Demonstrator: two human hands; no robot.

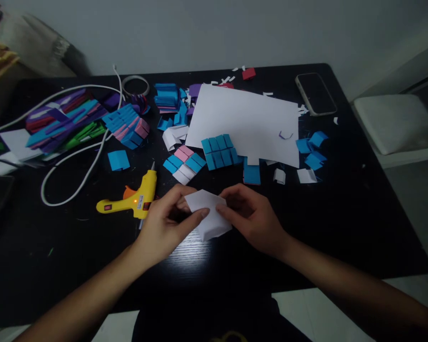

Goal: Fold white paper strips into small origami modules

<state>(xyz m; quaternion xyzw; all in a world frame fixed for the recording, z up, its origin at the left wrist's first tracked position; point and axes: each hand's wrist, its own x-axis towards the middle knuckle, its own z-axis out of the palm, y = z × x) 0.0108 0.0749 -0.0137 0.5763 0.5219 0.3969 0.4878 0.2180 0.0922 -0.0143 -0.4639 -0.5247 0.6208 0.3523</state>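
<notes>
A small folded piece of white paper (pixel 212 221) is held above the near part of the black table. My left hand (pixel 166 223) pinches its left side, thumb on top and fingers behind. On its right side my right hand (pixel 255 216) grips it the same way, thumb and fingertips closed on the paper. Just left of my left hand lies a yellow glue gun (pixel 142 194) with a small orange light lit. Beyond the hands sit a blue folded-paper block (pixel 219 152) and a blue, pink and white one (pixel 184 165).
A large white sheet (pixel 242 118) lies at the back, paper scraps around it. Blue folded pieces (pixel 316 159) and a phone (pixel 316 94) are to the right. A white cable (pixel 82 187) loops on the left beside stacked coloured strips (pixel 64 118). A white chair (pixel 392 123) stands right.
</notes>
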